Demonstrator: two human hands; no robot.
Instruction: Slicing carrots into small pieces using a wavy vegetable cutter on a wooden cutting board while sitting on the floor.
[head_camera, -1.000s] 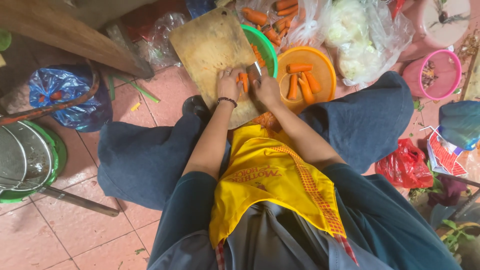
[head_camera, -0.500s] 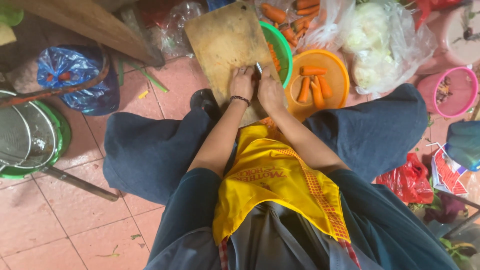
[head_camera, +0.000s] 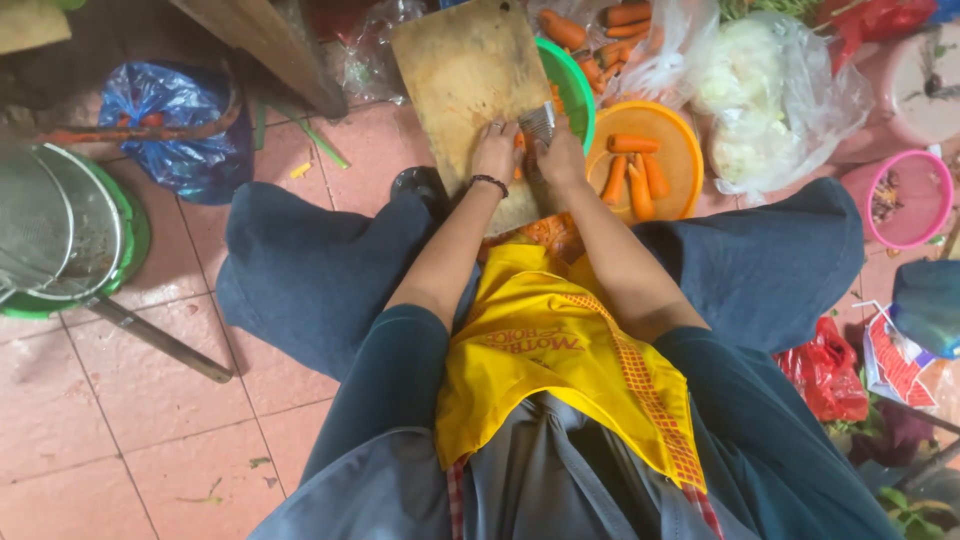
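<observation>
The person sits low over a worn, pale wooden cutting board (head_camera: 468, 90) that lies on the pink tiled floor (head_camera: 120, 400) between the knees. The left hand (head_camera: 495, 152), with a dark bracelet (head_camera: 490, 182) on the wrist, presses down on an orange carrot (head_camera: 519, 158) at the near end of the board; its fingers are bent over the carrot and hold it in place. The right hand (head_camera: 560, 160) is closed around a ridged metal blade (head_camera: 538, 122), which stands just above the carrot, between the two hands. Just to the right of the board is a round orange plastic bowl (head_camera: 680, 130) with peeled carrots (head_camera: 638, 175) inside. A green plastic basket (head_camera: 572, 80) touches the right edge of the board. A yellow apron (head_camera: 550, 350) covers the lap.
</observation>
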